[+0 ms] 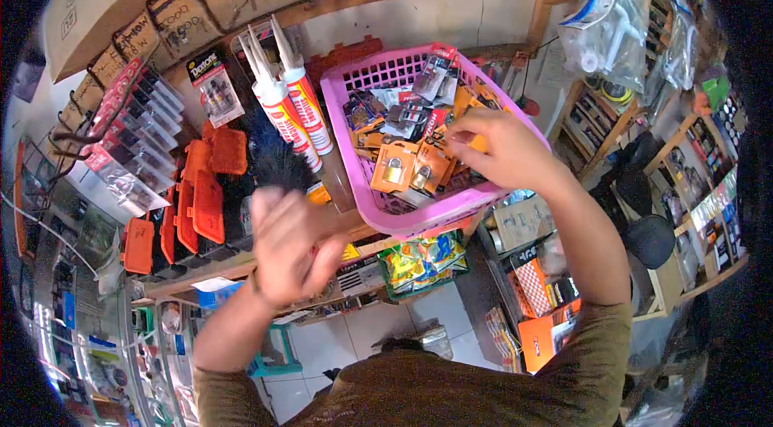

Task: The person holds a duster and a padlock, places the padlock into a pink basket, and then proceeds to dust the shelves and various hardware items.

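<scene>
Head view of a shop interior, showing a pink plastic basket [415, 220] on a wooden counter [365, 231], ahead of the person and slightly right of centre. The basket holds a jumble of carded packs, many orange and some dark with red headers. Near its front wall, an orange padlock card [393, 175] faces upward, its brass-coloured padlock visible; a second padlock card [429, 167] lies just to its right. The right hand [501, 145] reaches over the right side of the basket with fingers bent and directed left, the fingertips at the packs; whether they pinch one cannot be told. The left hand [291, 243], blurred, is raised outside the basket to its left, fingers loosely bent and thumb apart from them; whether it grips anything is not discernible. Behind the left hand, two red-and-white nozzled tubes [291, 105] stand tilted beside the basket. Farther left are several orange cases [209, 205] and a row of hanging packs [133, 141]. At upper right hangs a clear bag [605, 34] of white parts; below the basket's front edge is a yellow-and-green packet [423, 263].
</scene>
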Motion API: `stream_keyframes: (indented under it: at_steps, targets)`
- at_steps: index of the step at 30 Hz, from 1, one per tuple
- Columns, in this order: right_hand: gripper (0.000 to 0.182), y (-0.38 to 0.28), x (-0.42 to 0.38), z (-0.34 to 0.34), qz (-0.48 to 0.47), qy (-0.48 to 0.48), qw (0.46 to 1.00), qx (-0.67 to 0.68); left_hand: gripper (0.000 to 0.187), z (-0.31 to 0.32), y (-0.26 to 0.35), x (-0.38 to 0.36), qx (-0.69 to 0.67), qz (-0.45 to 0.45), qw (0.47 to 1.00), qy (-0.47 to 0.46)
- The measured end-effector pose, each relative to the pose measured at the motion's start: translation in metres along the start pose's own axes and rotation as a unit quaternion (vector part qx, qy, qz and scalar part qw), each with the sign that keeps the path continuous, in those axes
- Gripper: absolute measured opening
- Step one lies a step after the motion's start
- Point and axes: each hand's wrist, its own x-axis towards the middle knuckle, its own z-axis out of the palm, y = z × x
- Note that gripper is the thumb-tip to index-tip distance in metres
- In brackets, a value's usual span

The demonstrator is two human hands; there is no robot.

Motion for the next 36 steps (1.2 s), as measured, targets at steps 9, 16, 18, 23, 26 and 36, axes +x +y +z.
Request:
stream_keyframes:
  at_steps: [9,16,18,23,26,36]
  targets:
    - [0.025,0.028,0.099,0.047,0.071,-0.233,0.951,-0.190,0.019,0.149,-0.119,0.056,-0.038,-0.231,0.960,-0.155]
    - [0.030,0.047,0.093,0.059,0.090,-0.470,0.868,-0.130,0.018,0.176,-0.146,0.026,-0.100,-0.210,0.942,-0.241]
    - [0.032,0.040,0.088,0.059,0.104,-0.492,0.863,-0.048,0.019,0.171,-0.137,0.030,-0.031,-0.163,0.947,-0.274]
    - [0.033,0.029,0.082,0.063,-0.005,-0.511,0.859,0.032,0.023,0.165,-0.126,0.046,-0.013,-0.232,0.912,-0.337]
    - [0.056,0.041,0.081,0.079,-0.039,-0.536,0.844,0.003,0.026,0.162,-0.125,0.047,-0.041,-0.256,0.908,-0.328]
    - [0.059,0.041,0.076,0.104,-0.068,-0.573,0.807,-0.124,0.028,0.159,-0.118,0.060,-0.043,-0.312,0.882,-0.350]
